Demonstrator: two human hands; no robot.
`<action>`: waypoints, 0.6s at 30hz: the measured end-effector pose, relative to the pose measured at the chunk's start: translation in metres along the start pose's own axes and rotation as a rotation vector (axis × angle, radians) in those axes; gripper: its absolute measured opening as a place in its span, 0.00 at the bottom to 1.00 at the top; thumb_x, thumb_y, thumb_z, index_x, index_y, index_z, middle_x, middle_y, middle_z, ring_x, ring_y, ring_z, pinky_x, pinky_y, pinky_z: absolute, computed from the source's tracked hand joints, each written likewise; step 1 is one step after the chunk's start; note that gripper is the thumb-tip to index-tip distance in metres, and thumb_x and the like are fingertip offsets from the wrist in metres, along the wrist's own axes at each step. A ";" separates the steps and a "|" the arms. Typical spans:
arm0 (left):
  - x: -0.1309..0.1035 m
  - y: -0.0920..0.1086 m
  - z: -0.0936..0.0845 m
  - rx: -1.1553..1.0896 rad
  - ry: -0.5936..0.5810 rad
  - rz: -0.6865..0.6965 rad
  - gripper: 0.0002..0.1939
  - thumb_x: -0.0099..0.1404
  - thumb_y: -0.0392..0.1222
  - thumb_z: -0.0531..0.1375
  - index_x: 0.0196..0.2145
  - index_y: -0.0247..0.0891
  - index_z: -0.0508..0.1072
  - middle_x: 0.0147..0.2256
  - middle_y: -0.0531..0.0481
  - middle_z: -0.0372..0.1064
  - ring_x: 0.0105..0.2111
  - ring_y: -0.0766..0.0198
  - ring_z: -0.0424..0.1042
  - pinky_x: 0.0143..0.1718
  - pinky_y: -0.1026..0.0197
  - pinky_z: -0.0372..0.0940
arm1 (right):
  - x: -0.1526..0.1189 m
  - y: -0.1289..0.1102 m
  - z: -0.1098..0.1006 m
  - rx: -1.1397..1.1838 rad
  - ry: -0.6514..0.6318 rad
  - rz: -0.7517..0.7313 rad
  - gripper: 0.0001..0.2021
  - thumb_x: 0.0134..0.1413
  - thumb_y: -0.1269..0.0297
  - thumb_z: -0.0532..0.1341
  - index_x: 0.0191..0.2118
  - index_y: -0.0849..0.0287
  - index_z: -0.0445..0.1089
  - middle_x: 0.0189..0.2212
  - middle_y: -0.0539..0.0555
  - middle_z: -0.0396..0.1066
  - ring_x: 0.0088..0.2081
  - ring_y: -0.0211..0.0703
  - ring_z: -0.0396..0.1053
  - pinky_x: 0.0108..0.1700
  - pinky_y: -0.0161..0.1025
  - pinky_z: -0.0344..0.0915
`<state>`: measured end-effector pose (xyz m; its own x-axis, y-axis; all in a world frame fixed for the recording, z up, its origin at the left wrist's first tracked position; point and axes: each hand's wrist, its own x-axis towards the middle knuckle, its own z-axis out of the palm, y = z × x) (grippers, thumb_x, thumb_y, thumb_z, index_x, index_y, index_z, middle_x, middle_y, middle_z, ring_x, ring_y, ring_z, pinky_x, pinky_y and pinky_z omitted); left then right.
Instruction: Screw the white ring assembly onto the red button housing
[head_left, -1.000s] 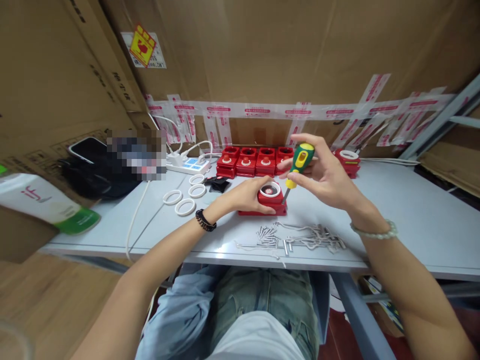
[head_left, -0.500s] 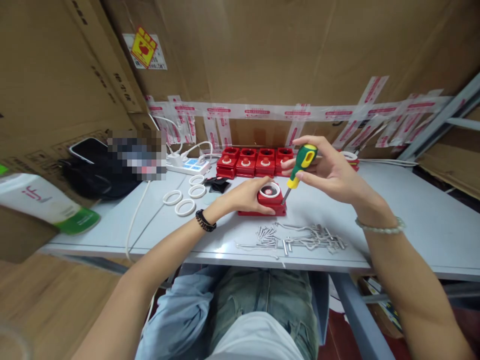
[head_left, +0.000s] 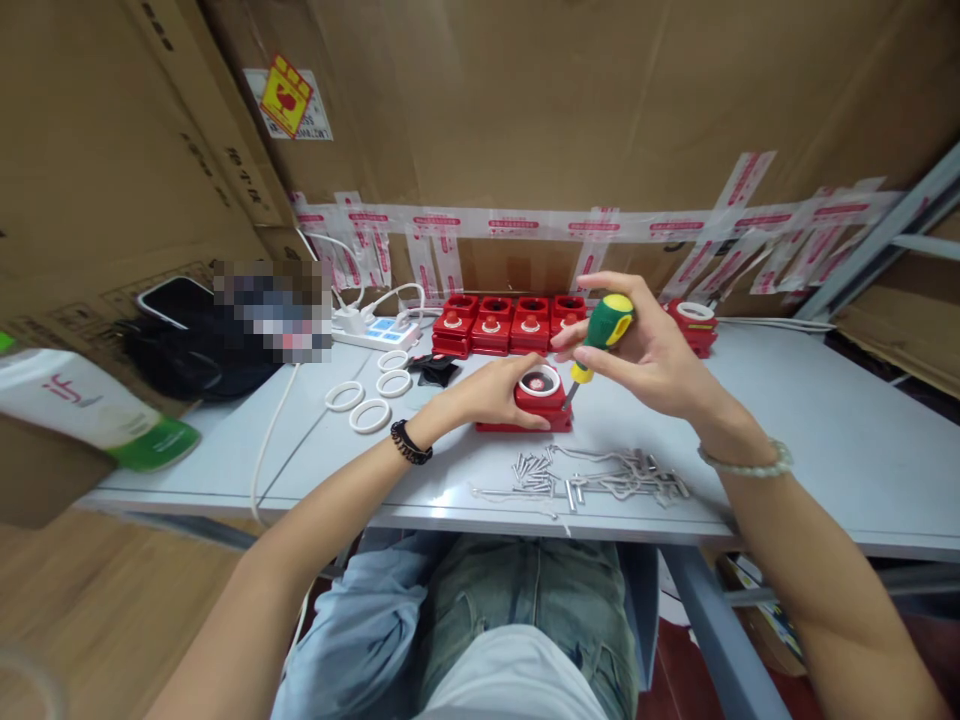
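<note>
The square red plastic button housing with a white ring (head_left: 538,398) sits just behind the pile of loose silver screws (head_left: 592,476). The left hand (head_left: 495,392) clasps it; the right hand (head_left: 645,345) grips the green-and-yellow screwdriver (head_left: 600,335) at its right corner. Keeping the shaft upright should stop slipping.

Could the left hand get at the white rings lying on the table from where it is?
Probably yes: the white rings lie uncovered just left of the left hand, which rests on the red housing; nothing stands between them.
</note>
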<state>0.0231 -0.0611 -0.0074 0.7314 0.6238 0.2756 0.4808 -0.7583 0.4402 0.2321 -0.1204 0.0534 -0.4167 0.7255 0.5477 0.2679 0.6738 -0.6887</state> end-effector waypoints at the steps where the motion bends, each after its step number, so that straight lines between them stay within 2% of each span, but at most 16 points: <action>1: 0.000 0.000 0.000 -0.001 -0.002 -0.001 0.43 0.51 0.55 0.70 0.59 0.36 0.63 0.54 0.37 0.70 0.50 0.46 0.73 0.50 0.48 0.67 | 0.000 -0.001 0.001 -0.026 0.025 0.002 0.26 0.56 0.60 0.64 0.58 0.48 0.56 0.37 0.50 0.71 0.39 0.44 0.74 0.39 0.43 0.73; 5: 0.000 0.002 -0.001 0.017 -0.007 -0.022 0.43 0.50 0.54 0.71 0.58 0.33 0.63 0.54 0.35 0.70 0.50 0.45 0.72 0.51 0.48 0.67 | 0.005 0.000 0.017 -0.313 0.363 -0.008 0.16 0.53 0.61 0.66 0.47 0.53 0.64 0.26 0.45 0.63 0.26 0.38 0.68 0.28 0.37 0.66; 7: 0.000 0.003 -0.001 0.021 -0.012 -0.024 0.42 0.50 0.55 0.70 0.57 0.33 0.64 0.54 0.35 0.70 0.50 0.45 0.73 0.50 0.48 0.67 | 0.007 0.001 0.019 -0.395 0.434 -0.017 0.14 0.54 0.61 0.65 0.45 0.54 0.64 0.24 0.44 0.60 0.23 0.35 0.64 0.26 0.37 0.63; 9: 0.000 0.003 -0.002 0.017 -0.013 -0.022 0.41 0.51 0.56 0.70 0.57 0.34 0.65 0.54 0.36 0.70 0.50 0.46 0.73 0.50 0.49 0.67 | 0.007 0.002 0.013 -0.374 0.356 -0.009 0.17 0.54 0.61 0.65 0.48 0.53 0.64 0.26 0.45 0.63 0.25 0.36 0.66 0.28 0.37 0.65; 12: -0.001 0.002 -0.001 0.014 -0.012 -0.022 0.42 0.50 0.56 0.70 0.58 0.35 0.64 0.54 0.37 0.70 0.50 0.47 0.73 0.50 0.49 0.67 | 0.003 -0.001 -0.006 -0.182 0.078 0.015 0.25 0.54 0.62 0.65 0.56 0.51 0.58 0.37 0.50 0.70 0.37 0.41 0.72 0.37 0.39 0.72; 14: -0.001 0.002 -0.001 0.014 -0.011 -0.022 0.42 0.50 0.56 0.70 0.58 0.35 0.64 0.54 0.37 0.70 0.50 0.47 0.73 0.50 0.49 0.68 | 0.001 -0.003 -0.015 -0.093 -0.025 0.039 0.26 0.54 0.62 0.65 0.57 0.49 0.58 0.38 0.51 0.70 0.38 0.43 0.74 0.39 0.41 0.73; 16: 0.000 0.001 0.000 0.013 -0.004 -0.016 0.42 0.50 0.57 0.70 0.58 0.35 0.64 0.54 0.37 0.71 0.50 0.47 0.73 0.50 0.49 0.67 | -0.001 -0.006 -0.016 -0.113 0.002 0.053 0.25 0.53 0.60 0.67 0.55 0.49 0.60 0.36 0.49 0.69 0.34 0.42 0.74 0.38 0.42 0.74; 18: 0.000 0.000 0.001 0.013 0.003 -0.013 0.43 0.50 0.56 0.70 0.59 0.35 0.64 0.54 0.36 0.70 0.51 0.46 0.72 0.51 0.49 0.67 | -0.001 -0.007 -0.009 -0.192 0.096 0.053 0.25 0.51 0.58 0.68 0.53 0.49 0.61 0.34 0.48 0.68 0.31 0.41 0.72 0.34 0.42 0.73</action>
<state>0.0232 -0.0609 -0.0082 0.7237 0.6342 0.2720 0.4965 -0.7524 0.4329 0.2383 -0.1245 0.0618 -0.3155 0.7645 0.5621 0.4513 0.6420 -0.6199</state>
